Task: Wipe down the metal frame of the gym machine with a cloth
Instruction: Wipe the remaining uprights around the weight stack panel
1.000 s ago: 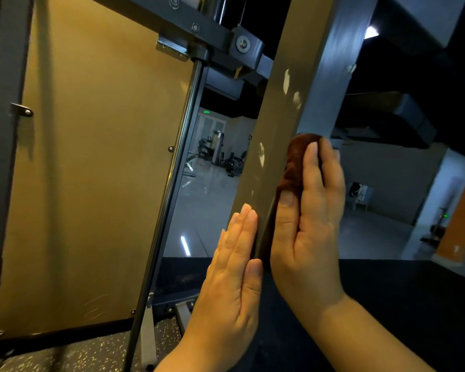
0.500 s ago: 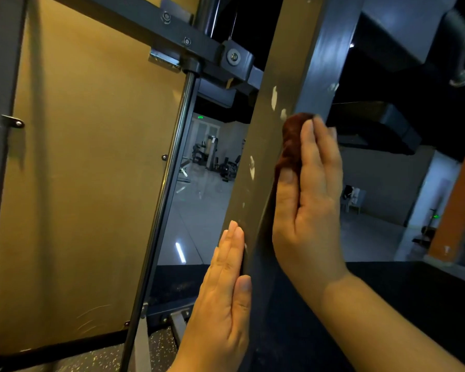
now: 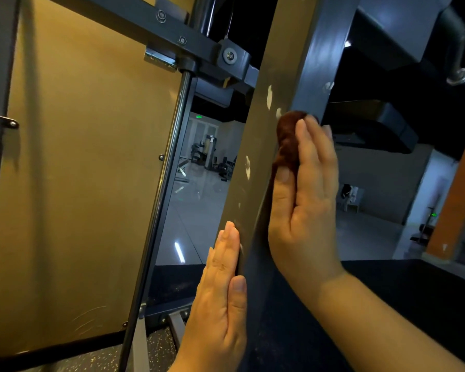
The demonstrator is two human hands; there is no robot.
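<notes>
Progress up the metal frame (image 3: 255, 146): brown cloth (image 3: 287, 138) carried higher over the last second, from below the upper pair of pale paint chips (image 3: 269, 96) to level with the lower of them, then hardly shifted in the last half second. Suggests a stretch of the upright's right-hand face already wiped, with the length above the chips and the left-hand face seemingly not yet covered.

Pressed against that right face by the right hand (image 3: 306, 200), fingers straight and together, pointing up along the upright, thumb laid alongside on the cloth. Not curled round it, not pinching, only palming it to the metal. Forearm coming in from the lower right.

Left hand (image 3: 220, 296) lower and nearer, laid flat on the left face as before, fingers straight and together, holding nothing, apparently bracing. Further left, guide rod (image 3: 169, 183) and yellow panel (image 3: 86, 170), both untouched.
</notes>
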